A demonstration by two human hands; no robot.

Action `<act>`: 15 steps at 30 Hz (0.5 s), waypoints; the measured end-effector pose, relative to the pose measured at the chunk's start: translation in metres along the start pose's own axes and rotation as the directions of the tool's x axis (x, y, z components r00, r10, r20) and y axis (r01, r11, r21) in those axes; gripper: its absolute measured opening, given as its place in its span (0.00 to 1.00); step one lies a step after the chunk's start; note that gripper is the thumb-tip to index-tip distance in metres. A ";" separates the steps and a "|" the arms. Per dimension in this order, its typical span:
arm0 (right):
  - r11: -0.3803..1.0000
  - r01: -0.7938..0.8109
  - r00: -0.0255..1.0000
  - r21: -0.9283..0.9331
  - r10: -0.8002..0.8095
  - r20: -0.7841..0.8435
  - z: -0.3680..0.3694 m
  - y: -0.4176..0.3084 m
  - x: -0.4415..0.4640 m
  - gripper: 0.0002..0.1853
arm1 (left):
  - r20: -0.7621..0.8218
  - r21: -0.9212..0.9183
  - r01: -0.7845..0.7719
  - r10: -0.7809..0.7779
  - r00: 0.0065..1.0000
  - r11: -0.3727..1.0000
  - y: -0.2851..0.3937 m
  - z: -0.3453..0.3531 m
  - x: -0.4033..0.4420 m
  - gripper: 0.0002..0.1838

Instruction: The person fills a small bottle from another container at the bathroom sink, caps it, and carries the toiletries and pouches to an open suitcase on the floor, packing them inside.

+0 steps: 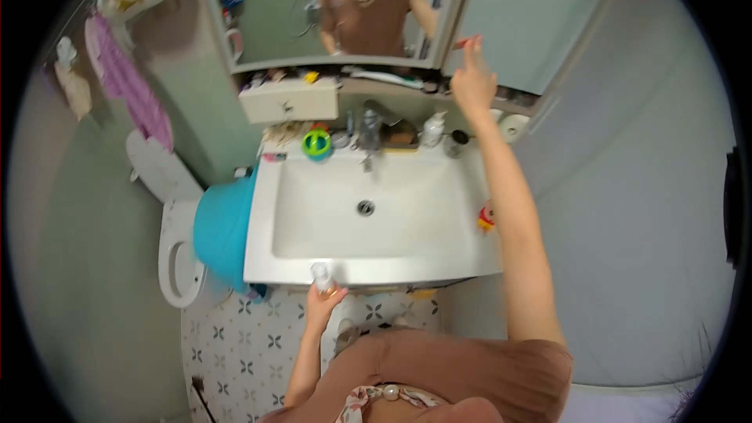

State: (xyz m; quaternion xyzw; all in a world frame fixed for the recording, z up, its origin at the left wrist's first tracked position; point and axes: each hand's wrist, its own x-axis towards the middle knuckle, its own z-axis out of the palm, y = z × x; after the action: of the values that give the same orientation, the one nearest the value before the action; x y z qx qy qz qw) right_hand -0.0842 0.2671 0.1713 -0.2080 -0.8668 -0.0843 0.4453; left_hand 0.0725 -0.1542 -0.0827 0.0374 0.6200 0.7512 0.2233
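1. My left hand [323, 302] is grasping a clear-capped bottle [322, 275]; the washbasin [376, 272] is sitting just beyond it.
2. My right hand [474, 82] is holding its fingers straight, unclenched, beside the mirror [274, 23]; contact: cannot tell.
3. A white pump bottle [432, 131] is standing below that hand.

Small clear-topped bottle [322, 276] in the left grip [319, 305], beside the sink [392, 270].

Right arm [517, 211] outstretched forward, left fingers [340, 294] curled.
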 end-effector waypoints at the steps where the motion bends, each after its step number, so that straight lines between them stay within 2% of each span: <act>1: 1.000 -0.009 1.000 0.026 0.009 0.014 0.008 0.001 0.004 0.38 | 0.018 0.000 -0.017 0.017 1.000 1.000 0.004 0.000 -0.001 0.18; 4: 0.999 -0.006 1.000 0.040 0.006 0.014 0.028 0.006 0.012 0.41 | 0.075 -0.074 0.003 0.003 0.997 0.997 0.018 -0.002 0.002 0.18; 6: 0.983 -0.087 0.989 0.162 0.066 0.131 0.021 -0.001 0.014 0.43 | 0.126 -0.106 0.011 0.002 0.992 0.994 0.025 -0.003 0.006 0.19; 7: 0.978 -0.152 0.959 0.145 0.111 0.262 0.007 -0.006 0.016 0.44 | 0.159 -0.120 0.024 -0.005 0.987 0.992 0.027 -0.005 0.006 0.20; 8: 0.984 -0.133 0.962 0.122 0.098 0.253 0.007 -0.004 0.017 0.42 | 0.216 -0.141 0.067 -0.035 0.976 0.988 0.033 -0.008 0.006 0.20; 10: 0.975 0.065 0.997 0.212 -0.073 0.027 0.028 0.017 0.018 0.36 | 0.358 -0.173 0.153 -0.082 0.930 0.973 0.049 -0.007 0.005 0.20; 12: 0.919 0.062 0.997 0.390 -0.071 0.008 0.016 0.003 -0.012 0.29 | 0.454 -0.141 0.170 -0.089 0.887 0.975 0.049 -0.005 0.010 0.20; 13: 0.766 -0.161 0.963 0.623 -0.016 0.269 -0.036 -0.032 -0.041 0.26 | 0.495 -0.105 0.184 -0.109 0.862 0.977 0.047 -0.004 0.011 0.21; 14: 0.529 -0.188 0.958 0.828 -0.088 0.274 -0.014 -0.031 -0.084 0.24 | 0.541 -0.066 0.201 -0.134 0.830 0.977 0.044 0.000 0.009 0.22; 15: -0.087 -0.590 0.807 0.802 -0.087 0.584 -0.055 -0.055 -0.135 0.23 | 0.543 -0.006 0.153 -0.125 0.830 0.988 0.043 0.005 0.005 0.22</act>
State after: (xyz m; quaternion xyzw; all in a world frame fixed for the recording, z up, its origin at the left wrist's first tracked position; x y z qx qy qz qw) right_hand 0.0019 0.1606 0.0970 -0.0081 -0.6725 0.7003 0.2392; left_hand 0.0572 -0.1537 -0.0421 0.1973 0.5142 0.7068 0.4440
